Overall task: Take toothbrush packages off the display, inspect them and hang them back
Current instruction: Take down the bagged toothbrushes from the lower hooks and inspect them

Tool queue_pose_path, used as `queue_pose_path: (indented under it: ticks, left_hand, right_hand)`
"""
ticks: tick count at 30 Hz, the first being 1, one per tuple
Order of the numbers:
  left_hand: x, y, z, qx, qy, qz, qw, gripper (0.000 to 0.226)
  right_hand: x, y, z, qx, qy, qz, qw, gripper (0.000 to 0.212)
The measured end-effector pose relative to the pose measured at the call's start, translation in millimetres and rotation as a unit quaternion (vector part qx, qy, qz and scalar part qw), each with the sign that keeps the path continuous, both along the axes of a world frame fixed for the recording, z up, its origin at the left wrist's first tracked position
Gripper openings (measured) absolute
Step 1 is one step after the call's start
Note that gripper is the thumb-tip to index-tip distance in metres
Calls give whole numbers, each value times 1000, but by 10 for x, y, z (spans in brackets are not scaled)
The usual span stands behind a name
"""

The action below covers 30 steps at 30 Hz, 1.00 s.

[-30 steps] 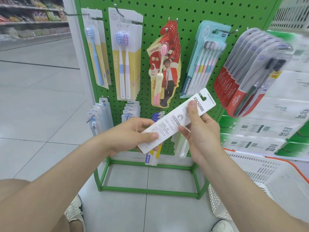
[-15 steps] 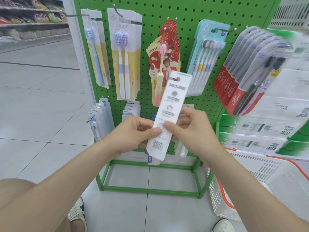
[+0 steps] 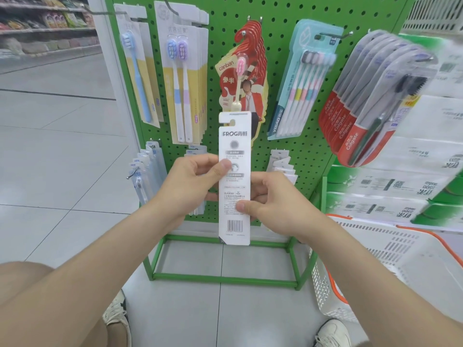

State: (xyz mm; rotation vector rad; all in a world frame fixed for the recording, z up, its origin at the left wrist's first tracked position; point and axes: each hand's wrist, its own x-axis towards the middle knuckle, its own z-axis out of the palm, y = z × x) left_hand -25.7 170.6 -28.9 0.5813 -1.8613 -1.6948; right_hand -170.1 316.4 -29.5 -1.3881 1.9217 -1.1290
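Green pegboard (image 3: 288, 11) fills the view of a shop aisle, hung with rows of toothbrush packs and standing on a tiled floor (image 3: 62, 146). In front of it the person holds one white pack (image 3: 234, 136) upright, printed back toward the camera, hang slot at the top and barcode at the bottom. The left hand (image 3: 190, 186) pinches it at mid-height, thumb on the near face and fingers curled behind; the right hand (image 3: 273, 199) pinches lower down, thumb just above the barcode. The pack is off the display and touches no hook, so this looks like the inspection step, with rehanging yet to come. Similar white packs (image 3: 280, 166) hang low on the board just right of the hands (likely its home, though their print is too small to confirm). Risks from here: the narrow slot could miss the hook tip and the pack drop to the floor or into the basket (image 3: 375, 259), or a reaching hand could nudge neighbouring packs off their pegs.
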Motion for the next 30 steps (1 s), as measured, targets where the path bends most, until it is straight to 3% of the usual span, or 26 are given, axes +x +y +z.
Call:
queue_pose_path:
  ticks: [4, 8, 10, 14, 17, 21, 24, 27, 30]
  left_hand:
    - [-12, -11, 12, 76, -3, 6, 997, 37]
    - [1, -19, 32, 153, 5, -13, 988, 32]
    - [8, -25, 43, 148, -4, -16, 989, 33]
    - [34, -53, 42, 125, -40, -60, 989, 36]
    - [40, -28, 50, 116, -52, -80, 989, 31]
    - [42, -48, 22, 99, -48, -59, 992, 32]
    - [54, -52, 34, 94, -55, -81, 991, 36]
    - [79, -18, 72, 69, -73, -110, 989, 26]
    - [103, -16, 88, 4, -91, -124, 988, 30]
  right_hand:
    - [45, 14, 5, 40, -34, 24, 998, 29]
    - [58, 49, 19, 106, -39, 63, 992, 20]
    - [96, 59, 29, 129, -41, 64, 989, 16]
    - [137, 9, 82, 76, -45, -10, 996, 43]
    - [84, -18, 100, 5, -62, -61, 996, 32]
    - [65, -6, 87, 9, -64, -39, 997, 17]
    - [71, 2, 100, 26, -76, -44, 996, 35]
    - [76, 3, 125, 24, -70, -65, 995, 58]
    - [72, 0, 102, -5, -69, -97, 993, 53]
